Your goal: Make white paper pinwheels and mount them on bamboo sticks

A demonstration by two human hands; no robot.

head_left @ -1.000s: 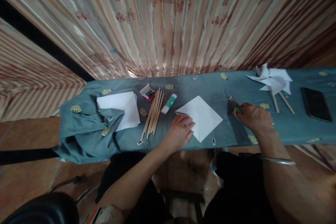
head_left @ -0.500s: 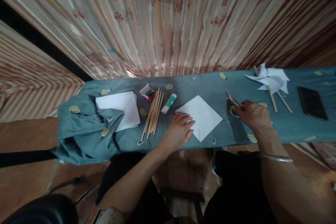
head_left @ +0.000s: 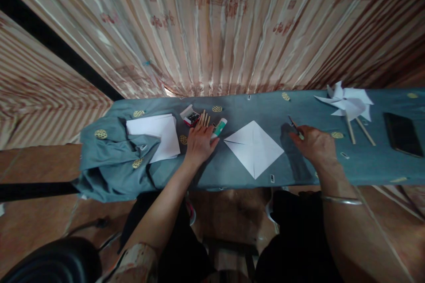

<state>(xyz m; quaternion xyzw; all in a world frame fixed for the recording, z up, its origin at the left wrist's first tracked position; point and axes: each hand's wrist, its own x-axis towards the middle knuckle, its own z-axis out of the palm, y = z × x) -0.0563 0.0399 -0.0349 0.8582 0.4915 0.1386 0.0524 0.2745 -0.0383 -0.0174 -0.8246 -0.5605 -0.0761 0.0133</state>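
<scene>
My left hand (head_left: pixel 201 143) lies over the bundle of wooden sticks (head_left: pixel 204 119), its fingers stretched forward and the thumb apart. Right beside those fingers is the glue stick (head_left: pixel 220 128), white and green; whether I touch it I cannot tell. My right hand (head_left: pixel 315 142) is closed around scissors (head_left: pixel 295 125), blades pointing away from me and handles mostly hidden. Between the hands, a white paper square (head_left: pixel 255 150) lies like a diamond, with crease lines and slits running in from its corners.
A stack of white paper (head_left: pixel 166 135) is at the left, partly under the bunched cloth (head_left: pixel 113 154). Near the sticks sits a small open box of dark pins (head_left: pixel 191 117). Paper pinwheels (head_left: pixel 352 102) on sticks and a black phone (head_left: pixel 403 134) lie at the right. A curtain (head_left: pixel 226 31) hangs behind.
My left hand has left the paper square and moved left onto the sticks by the glue stick. The right hand still holds the scissors, now turned so the handles are more covered.
</scene>
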